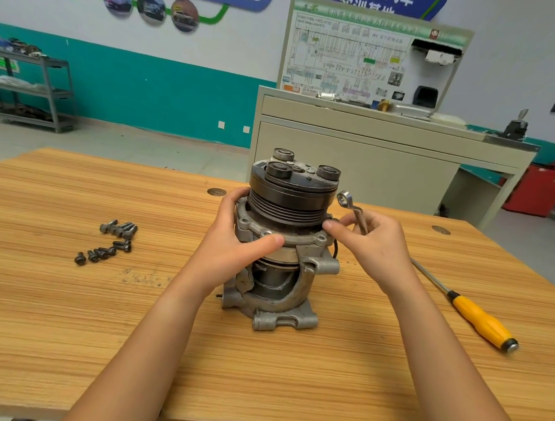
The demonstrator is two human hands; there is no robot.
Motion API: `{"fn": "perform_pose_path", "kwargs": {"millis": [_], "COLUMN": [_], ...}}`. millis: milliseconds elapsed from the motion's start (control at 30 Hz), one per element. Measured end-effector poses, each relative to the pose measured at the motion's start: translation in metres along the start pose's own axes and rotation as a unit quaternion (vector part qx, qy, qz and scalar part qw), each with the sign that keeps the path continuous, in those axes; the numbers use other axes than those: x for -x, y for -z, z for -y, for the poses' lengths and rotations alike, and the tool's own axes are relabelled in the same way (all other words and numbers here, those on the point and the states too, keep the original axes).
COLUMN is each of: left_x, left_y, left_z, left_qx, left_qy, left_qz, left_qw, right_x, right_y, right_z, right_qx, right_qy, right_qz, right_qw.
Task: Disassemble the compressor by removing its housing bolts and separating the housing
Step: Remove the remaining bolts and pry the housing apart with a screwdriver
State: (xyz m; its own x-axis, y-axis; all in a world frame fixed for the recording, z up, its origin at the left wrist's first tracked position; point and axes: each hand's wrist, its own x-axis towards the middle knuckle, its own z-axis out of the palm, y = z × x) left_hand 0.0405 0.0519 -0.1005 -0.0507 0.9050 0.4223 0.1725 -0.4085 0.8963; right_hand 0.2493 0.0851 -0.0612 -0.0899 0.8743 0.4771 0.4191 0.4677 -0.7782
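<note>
One compressor stood upright about the middle of the wooden table, with its black pulley on top and the grey housing below, cut open on the near side. The left hand gripped the housing's upper rim from the left, with the thumb laid along the near side and the fingers curled round the far side. The right hand held one ring wrench with its ring end pointing up, and its thumb touched the rim on the right. About ten loose bolts lay in two small groups to the left, well apart from the compressor and from the table's left edge; they were too close together to count surely. One yellow-handled screwdriver lay to the right, its handle near the right edge. Both forearms crossed the near edge, with bare wood between them.
</note>
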Motion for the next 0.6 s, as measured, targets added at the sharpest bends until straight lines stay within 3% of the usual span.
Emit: {"fn": "perform_pose_path", "kwargs": {"millis": [200, 400, 600], "left_x": [0.0002, -0.0005, 0.0008], "left_y": [-0.0005, -0.0013, -0.0021], "left_z": [0.0004, -0.0008, -0.0030], "left_qx": [-0.005, -0.007, -0.014], "left_qy": [-0.002, 0.014, 0.027], "left_qz": [-0.004, -0.011, -0.017], "left_qw": [1.000, 1.000, 0.999], "right_x": [-0.0027, -0.0016, 0.0006], "right_y": [0.0060, 0.0017, 0.0049], "right_z": [0.0045, -0.0030, 0.0013], "right_qx": [0.009, 0.049, 0.031], "right_qy": [0.032, 0.018, 0.052], "right_qz": [0.058, -0.017, 0.025], "right_qw": [0.998, 0.998, 0.998]}}
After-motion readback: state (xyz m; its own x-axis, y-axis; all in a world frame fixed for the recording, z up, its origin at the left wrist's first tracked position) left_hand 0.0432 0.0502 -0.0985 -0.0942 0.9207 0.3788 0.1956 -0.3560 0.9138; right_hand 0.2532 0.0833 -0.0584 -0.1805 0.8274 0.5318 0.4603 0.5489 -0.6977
